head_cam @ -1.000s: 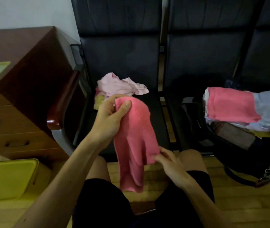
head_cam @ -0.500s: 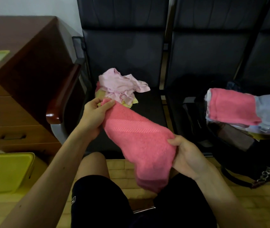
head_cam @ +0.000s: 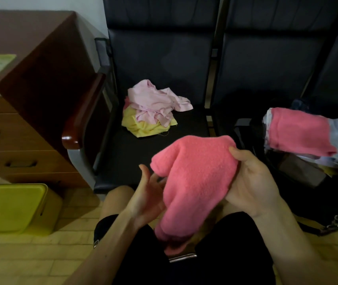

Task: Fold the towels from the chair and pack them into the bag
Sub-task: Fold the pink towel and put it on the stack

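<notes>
Grip: right hand [head_cam: 252, 182] closed on coral-pink terry towel [head_cam: 194, 177], thumb on top; towel hangs below grip over lap. Second grip: left hand [head_cam: 147, 194] open, fingers loose at towel's left edge. Beyond grip, crumpled pale-pink and yellow cloths [head_cam: 153, 105] on black chair seat [head_cam: 143, 151]; right of grip, black bag [head_cam: 312, 194].

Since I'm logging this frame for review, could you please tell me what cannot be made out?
Head view, right hand: fingers hidden behind the coral towel.
Left hand: fingertips hidden under the towel's fold.
Folded stack: cut off by the right edge.
Bag: inside covered by the stack, dark.
Chair pile: towel count hidden under the pale pink cloth.
</notes>
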The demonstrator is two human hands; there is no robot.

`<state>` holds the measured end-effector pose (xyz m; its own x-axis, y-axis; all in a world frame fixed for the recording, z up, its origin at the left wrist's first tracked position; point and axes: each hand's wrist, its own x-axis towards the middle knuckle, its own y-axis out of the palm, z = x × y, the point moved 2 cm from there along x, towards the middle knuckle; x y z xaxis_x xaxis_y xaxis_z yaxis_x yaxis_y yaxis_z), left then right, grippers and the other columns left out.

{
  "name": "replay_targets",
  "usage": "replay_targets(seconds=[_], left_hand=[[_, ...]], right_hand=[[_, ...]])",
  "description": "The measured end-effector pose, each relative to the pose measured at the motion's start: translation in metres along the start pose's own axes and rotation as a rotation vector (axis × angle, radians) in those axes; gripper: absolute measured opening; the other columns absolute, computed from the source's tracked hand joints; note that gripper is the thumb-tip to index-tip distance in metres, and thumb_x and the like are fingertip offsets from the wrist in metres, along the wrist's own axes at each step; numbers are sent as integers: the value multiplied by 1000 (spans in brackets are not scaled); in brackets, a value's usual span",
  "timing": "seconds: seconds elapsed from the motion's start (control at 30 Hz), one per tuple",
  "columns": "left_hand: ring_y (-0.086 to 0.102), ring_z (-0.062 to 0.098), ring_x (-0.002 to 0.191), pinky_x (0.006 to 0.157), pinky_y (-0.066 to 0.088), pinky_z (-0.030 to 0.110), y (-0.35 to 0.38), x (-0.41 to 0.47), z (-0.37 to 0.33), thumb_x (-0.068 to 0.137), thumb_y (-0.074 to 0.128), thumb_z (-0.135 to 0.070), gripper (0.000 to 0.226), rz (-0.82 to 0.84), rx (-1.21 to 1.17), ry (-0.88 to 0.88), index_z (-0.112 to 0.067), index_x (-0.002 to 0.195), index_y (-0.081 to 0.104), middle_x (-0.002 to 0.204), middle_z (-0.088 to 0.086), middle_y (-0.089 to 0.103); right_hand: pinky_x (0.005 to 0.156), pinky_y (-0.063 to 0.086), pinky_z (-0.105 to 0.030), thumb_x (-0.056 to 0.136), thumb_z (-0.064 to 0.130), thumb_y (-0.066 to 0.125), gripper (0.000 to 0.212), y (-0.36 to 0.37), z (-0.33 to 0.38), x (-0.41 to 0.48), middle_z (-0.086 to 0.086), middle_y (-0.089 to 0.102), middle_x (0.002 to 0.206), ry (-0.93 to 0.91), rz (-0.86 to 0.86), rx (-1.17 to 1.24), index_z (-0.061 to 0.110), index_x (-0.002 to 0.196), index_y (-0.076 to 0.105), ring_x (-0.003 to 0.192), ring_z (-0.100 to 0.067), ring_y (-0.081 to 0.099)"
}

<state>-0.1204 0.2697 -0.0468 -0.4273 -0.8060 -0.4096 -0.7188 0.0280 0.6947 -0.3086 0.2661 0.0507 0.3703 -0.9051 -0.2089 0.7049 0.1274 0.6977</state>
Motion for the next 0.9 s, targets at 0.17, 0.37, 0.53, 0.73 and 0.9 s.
replay_targets(seconds=[0.17, 0.37, 0.53, 0.73, 0.9], left_hand=[[55, 48, 124, 102, 46, 53, 21, -14, 12, 79, 62, -61, 94, 321, -135, -138, 9, 141, 44, 133, 40, 51], [70, 20, 92, 84, 55, 33, -25, -9, 23, 49, 97, -46, 60, 119, 263, -104, -13, 96, 79, 99, 9, 73], [68, 26, 102, 89, 57, 36, -10, -15, 4, 77, 83, -31, 43, 68, 295, -25, -5, 111, 74, 111, 18, 70], [73, 24, 83, 75, 62, 35, 26, -9, -21, 88, 63, -23, 26, -135, 335, 132, 0, 99, 70, 94, 20, 72], [73, 20, 84, 70, 61, 30, 26, -13, -36, 91, 66, -28, 19, -255, 648, 222, -9, 94, 70, 86, 4, 76]], right_hand=[[71, 61, -33, 78, 26, 51, 33, 1, 1, 0, -6, 76, 91, -19, -89, 37, 15, 85, 82, 83, -18, 74], [80, 59, -36, 80, 28, 55, 42, -9, -2, 4, -6, 76, 97, 0, -191, -15, 12, 118, 61, 90, -19, 74], [86, 51, -36, 82, 46, 58, 48, -32, -20, 8, -11, 72, 115, -3, -354, 24, 14, 116, 65, 101, -21, 70], [66, 61, -34, 11, 41, 101, 111, -45, -107, -7, -21, 72, 105, 272, -275, 61, -1, 109, 72, 89, -26, 73], [74, 59, -30, 60, 33, 89, 52, -55, -71, -7, -18, 71, 110, 18, -231, -42, 4, 100, 72, 98, -22, 71]])
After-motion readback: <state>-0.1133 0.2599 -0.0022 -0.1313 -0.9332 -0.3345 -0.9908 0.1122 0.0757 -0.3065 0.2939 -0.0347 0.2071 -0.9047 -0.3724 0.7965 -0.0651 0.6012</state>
